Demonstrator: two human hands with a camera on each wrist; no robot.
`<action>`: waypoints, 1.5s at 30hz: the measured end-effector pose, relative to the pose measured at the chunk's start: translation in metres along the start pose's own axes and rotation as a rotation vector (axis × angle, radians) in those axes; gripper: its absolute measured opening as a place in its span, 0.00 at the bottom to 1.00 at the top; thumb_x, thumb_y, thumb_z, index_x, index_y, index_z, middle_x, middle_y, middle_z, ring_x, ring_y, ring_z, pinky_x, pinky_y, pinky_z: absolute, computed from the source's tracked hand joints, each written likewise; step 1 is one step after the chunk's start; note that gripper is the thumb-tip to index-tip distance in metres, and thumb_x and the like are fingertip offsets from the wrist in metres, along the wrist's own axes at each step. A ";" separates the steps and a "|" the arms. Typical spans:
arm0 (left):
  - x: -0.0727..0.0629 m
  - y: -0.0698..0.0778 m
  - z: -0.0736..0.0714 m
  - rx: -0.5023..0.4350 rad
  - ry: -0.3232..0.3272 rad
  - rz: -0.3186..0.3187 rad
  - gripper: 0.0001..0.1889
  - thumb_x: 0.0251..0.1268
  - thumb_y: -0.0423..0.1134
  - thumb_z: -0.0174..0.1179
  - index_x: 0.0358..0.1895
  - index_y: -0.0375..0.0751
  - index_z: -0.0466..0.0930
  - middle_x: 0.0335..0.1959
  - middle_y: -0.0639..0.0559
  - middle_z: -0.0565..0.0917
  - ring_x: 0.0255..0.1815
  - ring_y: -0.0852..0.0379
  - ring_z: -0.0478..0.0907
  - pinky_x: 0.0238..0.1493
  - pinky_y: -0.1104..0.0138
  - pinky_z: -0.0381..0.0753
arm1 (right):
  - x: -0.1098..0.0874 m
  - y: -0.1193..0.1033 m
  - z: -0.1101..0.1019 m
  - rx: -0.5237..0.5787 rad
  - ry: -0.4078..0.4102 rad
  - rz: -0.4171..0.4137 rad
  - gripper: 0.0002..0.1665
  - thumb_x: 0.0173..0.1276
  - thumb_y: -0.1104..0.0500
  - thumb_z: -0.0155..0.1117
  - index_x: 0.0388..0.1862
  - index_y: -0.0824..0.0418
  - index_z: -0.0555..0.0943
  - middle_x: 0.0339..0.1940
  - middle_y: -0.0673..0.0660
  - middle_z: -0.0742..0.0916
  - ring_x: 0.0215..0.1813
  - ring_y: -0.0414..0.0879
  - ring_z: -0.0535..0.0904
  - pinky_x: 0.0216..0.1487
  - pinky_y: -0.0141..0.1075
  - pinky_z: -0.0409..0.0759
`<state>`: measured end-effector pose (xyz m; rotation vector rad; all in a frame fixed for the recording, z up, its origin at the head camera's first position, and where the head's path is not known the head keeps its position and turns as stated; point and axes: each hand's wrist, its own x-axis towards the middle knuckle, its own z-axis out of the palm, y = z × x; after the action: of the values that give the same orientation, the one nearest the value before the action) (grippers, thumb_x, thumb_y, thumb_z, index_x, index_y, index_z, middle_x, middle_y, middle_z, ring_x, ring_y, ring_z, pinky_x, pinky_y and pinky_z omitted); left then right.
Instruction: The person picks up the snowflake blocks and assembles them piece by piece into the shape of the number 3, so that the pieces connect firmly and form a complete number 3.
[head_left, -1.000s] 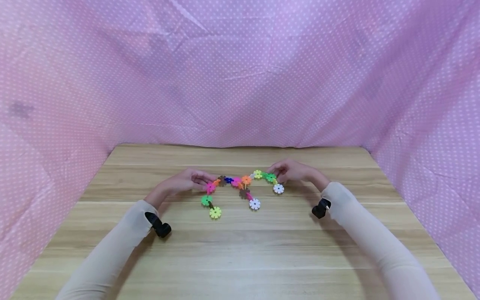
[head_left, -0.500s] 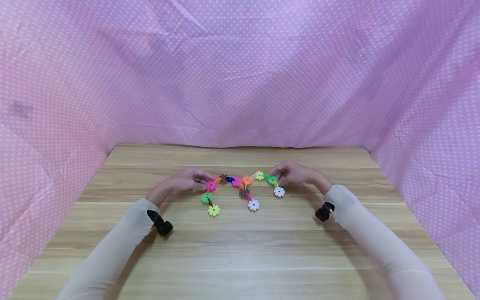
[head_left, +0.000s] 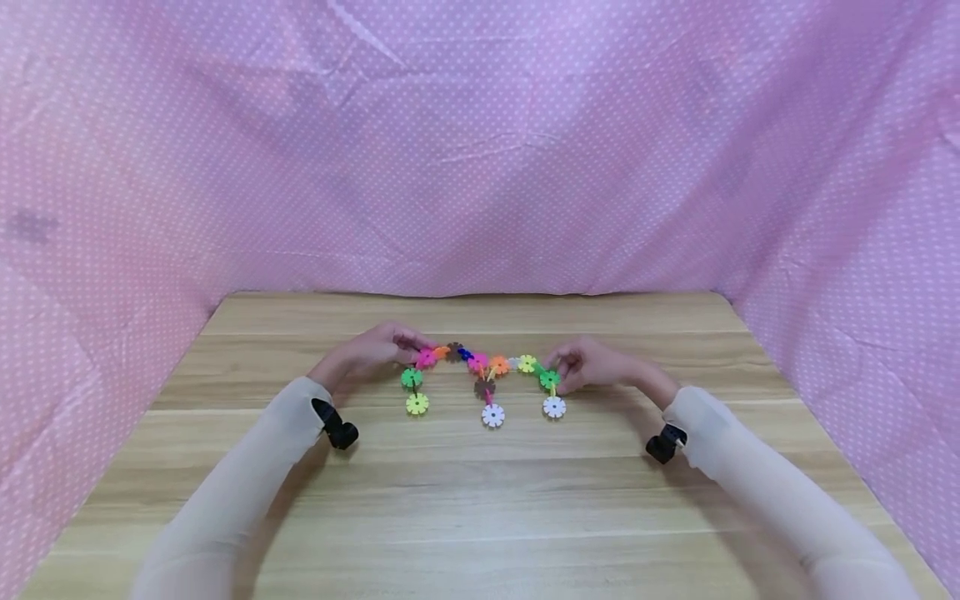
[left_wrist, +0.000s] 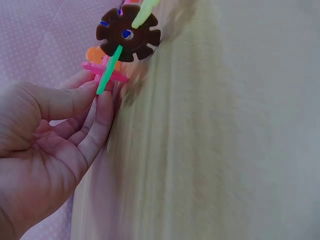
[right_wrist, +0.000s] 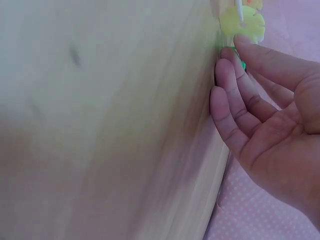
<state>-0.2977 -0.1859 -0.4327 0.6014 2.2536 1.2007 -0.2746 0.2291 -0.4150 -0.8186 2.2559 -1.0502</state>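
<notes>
Slotted, flower-shaped plastic discs in many colours are linked into a chain point(head_left: 498, 365) in the head view, with three short strands hanging toward me. My left hand point(head_left: 378, 347) pinches the chain's left end near a pink disc point(head_left: 426, 358). In the left wrist view, thumb and fingertips meet at a green disc seen edge-on point(left_wrist: 108, 70), under a brown disc point(left_wrist: 145, 37). At the right end, my right hand point(head_left: 596, 365) grips beside a green disc point(head_left: 550, 379). The right wrist view has its thumb against a yellow disc point(right_wrist: 242, 25); the fingers partly hide a green one.
The wooden table point(head_left: 480, 500) extends under both forearms. Pink dotted cloth point(head_left: 465, 150) rises behind its far edge and along both sides. Black wrist cameras sit on the left sleeve point(head_left: 341, 433) and the right sleeve point(head_left: 662, 447). White discs point(head_left: 492, 416) end two strands.
The chain's left end has moved away from me and its right end toward me, both hands moving along. The strands now hang straighter, their end discs nearly level. The view has shifted slightly.
</notes>
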 end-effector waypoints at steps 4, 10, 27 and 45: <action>0.011 0.001 -0.003 0.034 0.008 0.023 0.18 0.74 0.30 0.56 0.62 0.41 0.82 0.65 0.43 0.81 0.62 0.51 0.77 0.67 0.59 0.77 | -0.005 -0.002 0.007 0.038 -0.004 0.006 0.22 0.60 0.70 0.74 0.53 0.71 0.81 0.35 0.61 0.86 0.38 0.41 0.79 0.36 0.26 0.80; 0.028 0.006 -0.004 0.011 0.019 -0.028 0.15 0.74 0.33 0.58 0.60 0.37 0.83 0.57 0.42 0.86 0.47 0.59 0.81 0.50 0.69 0.83 | -0.012 -0.005 0.016 0.055 -0.004 0.005 0.21 0.60 0.69 0.75 0.51 0.70 0.81 0.34 0.61 0.86 0.36 0.41 0.79 0.36 0.27 0.80; 0.062 0.016 -0.002 -0.073 0.117 -0.183 0.17 0.74 0.37 0.61 0.61 0.36 0.82 0.61 0.41 0.84 0.50 0.58 0.83 0.56 0.64 0.85 | -0.018 -0.017 0.026 0.030 -0.020 0.053 0.21 0.57 0.64 0.79 0.46 0.67 0.80 0.33 0.55 0.84 0.37 0.42 0.78 0.36 0.26 0.80; -0.011 -0.002 0.002 -0.205 0.188 -0.154 0.22 0.78 0.38 0.54 0.64 0.22 0.72 0.53 0.35 0.84 0.46 0.58 0.83 0.51 0.68 0.87 | 0.001 -0.012 -0.003 0.165 -0.075 0.096 0.25 0.65 0.74 0.67 0.61 0.76 0.75 0.47 0.70 0.87 0.47 0.45 0.85 0.49 0.33 0.88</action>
<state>-0.2887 -0.1922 -0.4331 0.2406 2.2416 1.4368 -0.2737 0.2238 -0.4041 -0.6632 2.0926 -1.1236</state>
